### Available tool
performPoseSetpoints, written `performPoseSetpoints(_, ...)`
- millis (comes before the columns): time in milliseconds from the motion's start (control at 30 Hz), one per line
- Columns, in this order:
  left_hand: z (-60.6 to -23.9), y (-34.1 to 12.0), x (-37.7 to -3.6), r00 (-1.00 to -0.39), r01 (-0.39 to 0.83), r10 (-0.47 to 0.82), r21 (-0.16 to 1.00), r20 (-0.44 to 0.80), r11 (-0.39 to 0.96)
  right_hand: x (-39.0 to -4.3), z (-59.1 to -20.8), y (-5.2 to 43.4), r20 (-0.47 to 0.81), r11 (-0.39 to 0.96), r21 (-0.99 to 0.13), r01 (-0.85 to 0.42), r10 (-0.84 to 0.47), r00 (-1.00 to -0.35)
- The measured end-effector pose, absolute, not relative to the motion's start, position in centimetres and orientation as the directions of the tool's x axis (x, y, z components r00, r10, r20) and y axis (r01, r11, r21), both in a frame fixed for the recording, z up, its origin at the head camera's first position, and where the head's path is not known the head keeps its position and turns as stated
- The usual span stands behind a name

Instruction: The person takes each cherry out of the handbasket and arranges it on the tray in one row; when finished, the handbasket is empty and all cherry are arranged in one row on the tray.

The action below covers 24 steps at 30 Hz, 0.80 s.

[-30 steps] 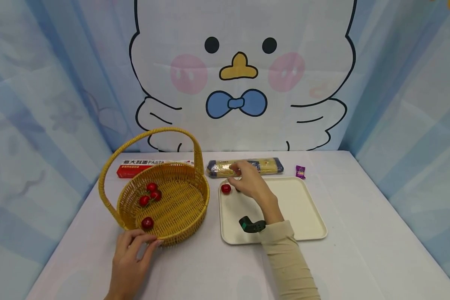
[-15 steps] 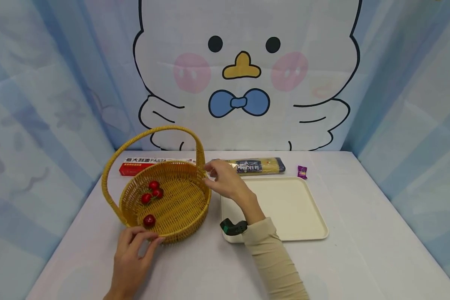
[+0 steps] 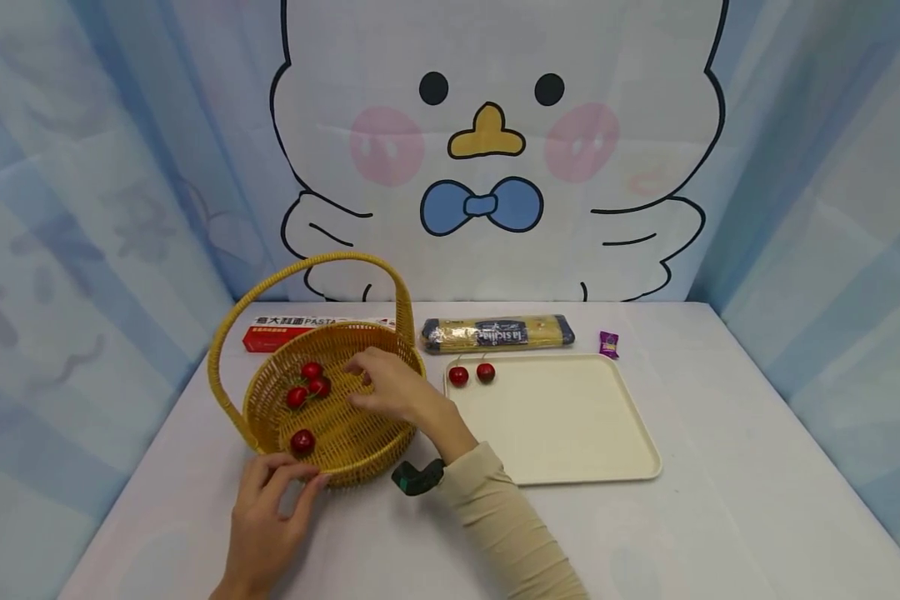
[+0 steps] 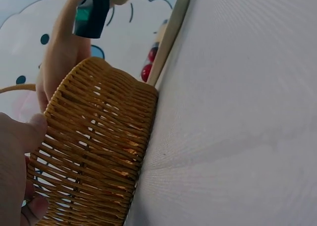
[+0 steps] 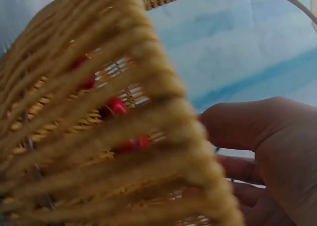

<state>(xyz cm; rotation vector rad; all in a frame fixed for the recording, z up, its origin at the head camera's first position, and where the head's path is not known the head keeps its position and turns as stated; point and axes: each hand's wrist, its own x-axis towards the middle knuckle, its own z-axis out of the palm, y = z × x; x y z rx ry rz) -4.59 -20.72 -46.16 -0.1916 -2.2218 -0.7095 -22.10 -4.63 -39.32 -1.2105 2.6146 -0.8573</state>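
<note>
A yellow wicker basket (image 3: 390,457) with a tall arched handle stands at the left. Its front rim is pinched between the thumb and fingers of my left hand (image 3: 266,517); in the left wrist view the thumb (image 4: 32,132) lies against the weave. Inside are several red cherries: a cluster (image 3: 318,387) on the left and a single cherry (image 3: 303,442) near the front. My right hand (image 3: 393,385) hovers over the basket's right side, fingers apart and holding nothing. Two cherries (image 3: 485,372) with stems lie in the far left corner of the cream tray (image 3: 555,425).
Behind the basket lies a red and white pasta box (image 3: 270,336). A pack of spaghetti (image 3: 498,333) rests behind the tray, with a small purple wrapped candy (image 3: 608,344) to its right. A printed curtain (image 3: 570,250) closes off the back.
My right hand has moved left from the tray's far left corner, across the basket's rim, to above its inside. Two cherries now show on the tray. My left hand stays on the rim.
</note>
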Motion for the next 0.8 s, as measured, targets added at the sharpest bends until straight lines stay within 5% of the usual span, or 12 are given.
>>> performPoseSetpoints(800, -46.0, -20.8, -4.6, -0.683, 0.371, -0.079, 0.438, 0.726, 0.819, -19.6, -41.1, -10.3, -0.113, 0.520, -0.437, -0.734, -0.841, -0.529)
